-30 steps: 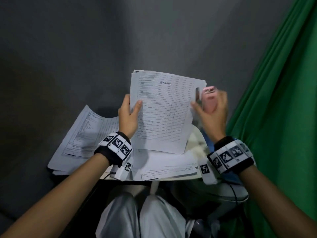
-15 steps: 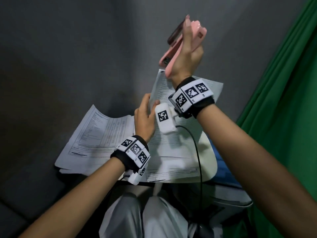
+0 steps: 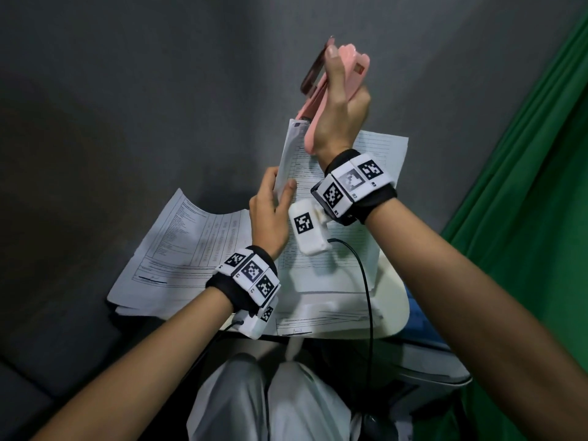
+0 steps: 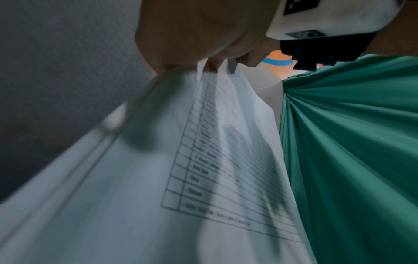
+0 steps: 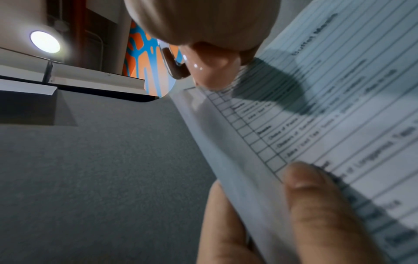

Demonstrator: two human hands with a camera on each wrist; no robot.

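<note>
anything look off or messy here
The loose pile of sheets left of the left hand lies skewed, far corner curled up, and seems to overhang the white table. The held sheets look unevenly fanned where the pink stapler in the right hand meets their top corner.

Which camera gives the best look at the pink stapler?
The head view: the pink stapler shows almost whole, gripped in the right hand, its mouth at the top corner of the printed sheets. The right wrist view catches only its blurred pink nose; the left wrist view shows none of it.
</note>
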